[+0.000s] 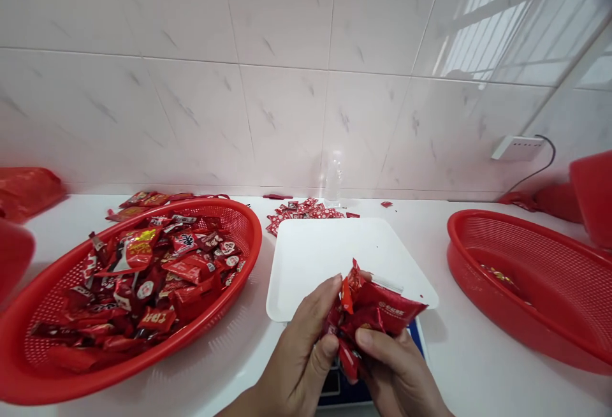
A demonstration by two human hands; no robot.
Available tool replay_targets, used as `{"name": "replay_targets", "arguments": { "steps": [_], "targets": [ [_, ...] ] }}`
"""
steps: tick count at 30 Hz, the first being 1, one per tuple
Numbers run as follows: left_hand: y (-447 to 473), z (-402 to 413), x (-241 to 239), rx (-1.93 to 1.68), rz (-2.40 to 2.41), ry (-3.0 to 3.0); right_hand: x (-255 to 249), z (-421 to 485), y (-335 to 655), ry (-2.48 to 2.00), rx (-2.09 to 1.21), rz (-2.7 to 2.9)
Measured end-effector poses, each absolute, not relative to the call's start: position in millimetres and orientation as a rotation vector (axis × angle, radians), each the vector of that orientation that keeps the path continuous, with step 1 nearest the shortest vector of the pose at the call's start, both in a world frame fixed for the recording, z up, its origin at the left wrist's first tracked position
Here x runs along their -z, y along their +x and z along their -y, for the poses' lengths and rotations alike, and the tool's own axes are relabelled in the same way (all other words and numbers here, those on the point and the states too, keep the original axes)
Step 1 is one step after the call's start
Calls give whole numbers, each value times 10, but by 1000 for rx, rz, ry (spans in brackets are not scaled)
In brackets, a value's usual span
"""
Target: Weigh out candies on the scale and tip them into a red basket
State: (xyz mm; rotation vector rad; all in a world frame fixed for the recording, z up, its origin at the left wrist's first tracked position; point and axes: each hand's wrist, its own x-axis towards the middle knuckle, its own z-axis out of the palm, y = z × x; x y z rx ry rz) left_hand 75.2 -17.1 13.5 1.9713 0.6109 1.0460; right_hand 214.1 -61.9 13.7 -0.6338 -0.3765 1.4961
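Several red snack packets [382,305] are bunched between my two hands, above the near edge of a white scale tray [329,251]. My left hand [306,334] grips the bunch from the left, thumb in front. From the right, my right hand [394,359] closes on the same packets, its thumb pressed on their front. One packet sticks out to the right, and an orange-red wrapper corner points up. Partly hidden under my hands is the scale's dark blue base [347,391].
On the left stands a red plastic basket [248,226] heaped with wrapped snacks [157,283]. Another red basket [526,334] at right holds a few small pieces. Small red patterned sachets [306,208] lie behind the tray, beside a clear bottle-like object [333,181]. A power strip [519,148] is on the wall.
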Motion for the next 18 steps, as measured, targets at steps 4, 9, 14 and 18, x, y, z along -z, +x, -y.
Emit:
{"name": "replay_targets", "arguments": {
  "steps": [4,9,14,18],
  "targets": [
    [690,108,-69,-1067,-547,2019,-135,595,2073,-630,-1540,403],
    [689,132,-55,-1096,-621,1930,-162,581,2037,-658,-1512,359],
    [710,192,-84,-1142,-613,1860,-242,589,2093,-639,-1599,372],
    [715,186,-70,-1120,-606,1840,-298,588,2132,-613,-1661,371]
  ]
}}
